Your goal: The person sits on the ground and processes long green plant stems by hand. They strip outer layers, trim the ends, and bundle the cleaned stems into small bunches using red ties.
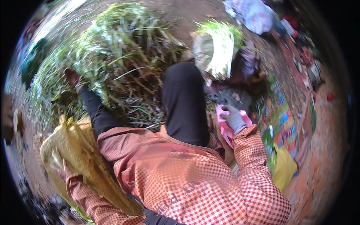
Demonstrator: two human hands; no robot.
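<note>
My left hand (60,169) is bare and holds a short pale stalk (57,157) over a yellow woven sack (84,146). On the other side, my right hand (234,118), in a grey glove, is closed on a piece of pink material (222,128) beside my bent knee. A bundle of green leaves with white stalks (222,53) lies beyond that knee, on a pale rounded object (202,50). A large heap of long green leaves (121,47) spreads around my outstretched leg.
A colourful printed sheet (285,121) and a yellow cloth or bag (282,166) lie to the right. Farther off at the upper right is a light blue bundle (256,17). A dark green object (33,62) stands at the far left.
</note>
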